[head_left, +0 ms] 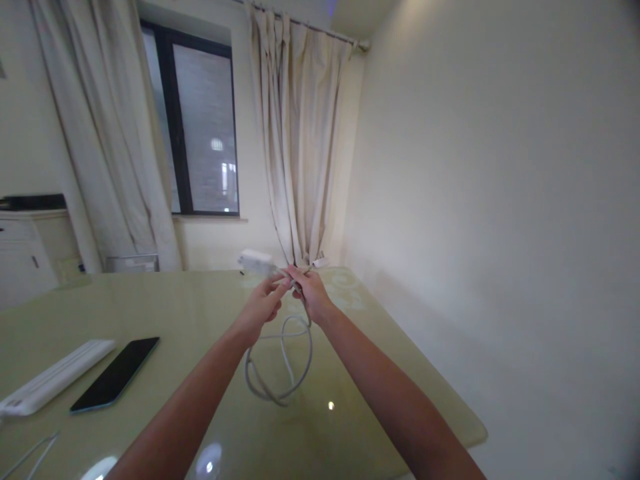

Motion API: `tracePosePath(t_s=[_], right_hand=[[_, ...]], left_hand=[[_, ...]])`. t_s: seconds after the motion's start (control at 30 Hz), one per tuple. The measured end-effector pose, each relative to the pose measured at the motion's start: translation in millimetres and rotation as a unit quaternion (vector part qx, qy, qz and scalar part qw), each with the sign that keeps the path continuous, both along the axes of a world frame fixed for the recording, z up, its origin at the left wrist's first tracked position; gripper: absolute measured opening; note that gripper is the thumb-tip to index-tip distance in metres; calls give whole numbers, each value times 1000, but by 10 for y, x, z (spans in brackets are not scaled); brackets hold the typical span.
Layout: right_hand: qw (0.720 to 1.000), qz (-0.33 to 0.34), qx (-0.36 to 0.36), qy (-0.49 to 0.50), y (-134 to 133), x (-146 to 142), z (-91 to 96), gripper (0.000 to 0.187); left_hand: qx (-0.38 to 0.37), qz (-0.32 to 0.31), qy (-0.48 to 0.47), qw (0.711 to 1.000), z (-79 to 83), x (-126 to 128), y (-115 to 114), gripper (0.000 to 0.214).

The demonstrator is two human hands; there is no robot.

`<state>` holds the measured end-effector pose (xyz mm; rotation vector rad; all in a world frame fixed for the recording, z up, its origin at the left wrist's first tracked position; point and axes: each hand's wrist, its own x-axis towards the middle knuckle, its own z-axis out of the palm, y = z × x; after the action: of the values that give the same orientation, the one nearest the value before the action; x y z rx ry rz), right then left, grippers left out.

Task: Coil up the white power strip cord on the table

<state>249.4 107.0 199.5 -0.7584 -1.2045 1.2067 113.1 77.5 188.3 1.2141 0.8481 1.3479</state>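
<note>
Both my hands meet over the far part of the table, gripping a pale grey cable (311,353). My left hand (264,303) is closed on it, thumb and fingers pinched close to the other hand. Beside it, my right hand (311,290) is closed round the same cable. A white power adapter (257,261) sticks out to the left above my left hand, slightly blurred. On the right, a small white plug end (320,261) projects past my right fingers. Below the hands the cable hangs in loose loops. The exact finger contact is partly hidden.
A white power strip (60,377) and a dark phone (117,373) lie on the left of the glossy green table (190,313). A thin white cable (37,453) is at the lower left corner. The wall (475,200) runs along the table's right side; curtains (300,147) hang behind.
</note>
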Motion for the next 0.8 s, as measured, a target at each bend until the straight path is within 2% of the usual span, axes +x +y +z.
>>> tracePosePath(t_s=[0.07, 0.13, 0.23, 0.33, 0.4, 0.47, 0.53, 0.6, 0.7, 0.8], right_hand=[[998, -28, 6, -54, -3, 4, 17, 50], [993, -57, -16, -103, 11, 1, 25, 58], [978, -84, -59, -181, 52, 5, 8, 72], [952, -65, -81, -287, 81, 48, -5, 82], [930, -67, -82, -352, 76, 93, 15, 83], [915, -97, -69, -386, 50, 134, 54, 75], [907, -138, -50, -395, 11, 156, 91, 59], [898, -181, -26, -401, -31, 150, 105, 46], [882, -216, 38, -417, -71, 101, 46, 41], [867, -212, 114, -435, -84, 58, -100, 49]], left_hand=[[-11, -37, -32, 999, 25, 27, 3, 57], [-3, -42, -75, 996, 36, 77, 15, 62], [39, 28, -71, 996, 22, 156, 40, 59], [95, 117, -6, 989, 8, 177, 52, 38], [153, 137, 37, 978, 8, 147, 43, 20], [239, 157, 108, 952, 4, 100, 20, 3], [316, 184, 184, 912, -12, 56, -5, 14], [347, 206, 221, 888, -36, 31, -21, 21], [347, 219, 230, 883, -58, 23, -17, 21], [315, 235, 194, 899, -52, 12, 13, 15]])
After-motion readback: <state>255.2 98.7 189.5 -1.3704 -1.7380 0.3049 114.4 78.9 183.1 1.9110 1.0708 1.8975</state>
